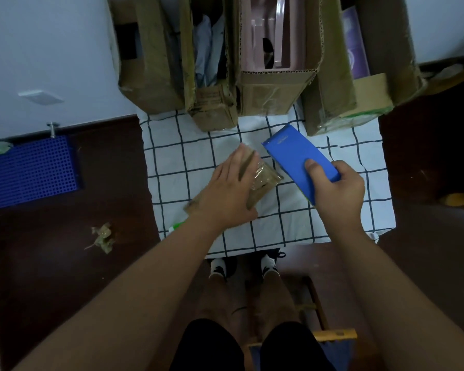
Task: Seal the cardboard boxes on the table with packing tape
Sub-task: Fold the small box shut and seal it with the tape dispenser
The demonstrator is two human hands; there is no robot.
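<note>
A blue perforated mat is seen on the dark floor far left of the checked cloth, with a crumpled scrap of tape nearer the cloth's left edge. The cloth's back edge is crowded by a row of open cardboard boxes; bare checked cloth is left in front of them. Near the cloth's middle a small cardboard box, wrapped in shiny tape, is pressed flat by the left hand, whose fingers are laid straight across its top. Just right of it, apart from that box, a blue tape dispenser is gripped by the right hand, thumb curled over its top, and held above the cloth.
</note>
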